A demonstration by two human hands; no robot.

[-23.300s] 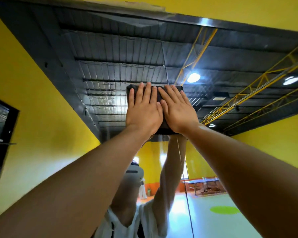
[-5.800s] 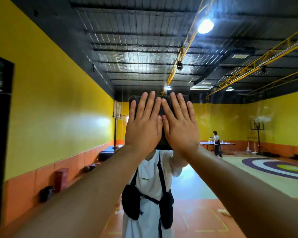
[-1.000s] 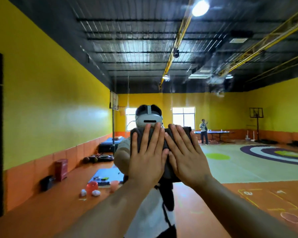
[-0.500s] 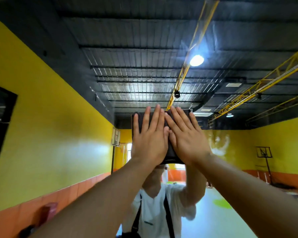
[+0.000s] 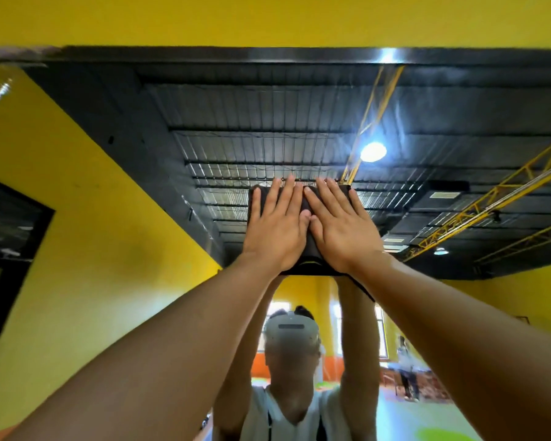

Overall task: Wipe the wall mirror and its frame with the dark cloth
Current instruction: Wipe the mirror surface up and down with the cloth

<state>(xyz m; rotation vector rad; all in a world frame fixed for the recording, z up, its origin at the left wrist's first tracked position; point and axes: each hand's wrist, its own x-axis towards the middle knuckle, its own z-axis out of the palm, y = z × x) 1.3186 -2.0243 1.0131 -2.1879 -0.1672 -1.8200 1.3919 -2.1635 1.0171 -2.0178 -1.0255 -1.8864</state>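
Yellow wall (image 5: 268,17) ran above the dark top frame (image 5: 299,57) of the wall mirror (image 5: 268,122). Well below that frame the dark cloth (image 5: 310,249) lay flat on the glass, pinned under the left hand (image 5: 274,230) and right hand (image 5: 341,230), both spread open with straight fingers, side by side. With nothing curled round it, the cloth could have slipped or bunched if pressure eased at that reach, and the bare fingertips at its upper edge might have smeared the glass below the frame.

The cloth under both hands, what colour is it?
The cloth is plain black or very dark grey, with no pattern visible; the head view shows it best.
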